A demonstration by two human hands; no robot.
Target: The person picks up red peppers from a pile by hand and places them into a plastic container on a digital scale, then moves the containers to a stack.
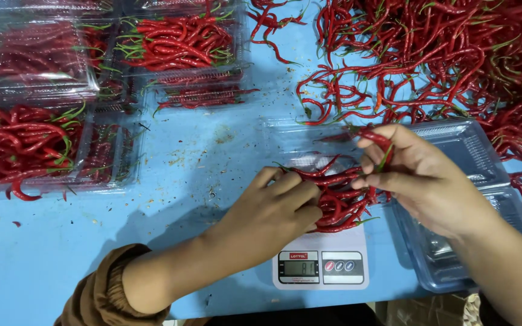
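Your left hand point(282, 202) lies curled over the bunch of red chillies point(339, 196) heaped in a clear tray on the small white kitchen scale point(321, 265), fingers bent down onto the pods and pressing rather than gripping; your right hand point(421, 181) pinches one or two chillies point(377, 140) between thumb and fingertips just above the far right side of that heap; to do this well, you would keep the left hand's weight light on the pile so the reading stays true, and lay pods one at a time; an empty stack of clear trays point(472, 157) sits just right of the scale under your right wrist; filled clear boxes of chillies point(179, 42) stand at far left on the blue table point(200, 157), and a loose mound of chillies point(442, 54) spreads far right; the tray on the scale is mostly hidden by your hands; the display digits are too small to trust; the lower right corner is cut off.
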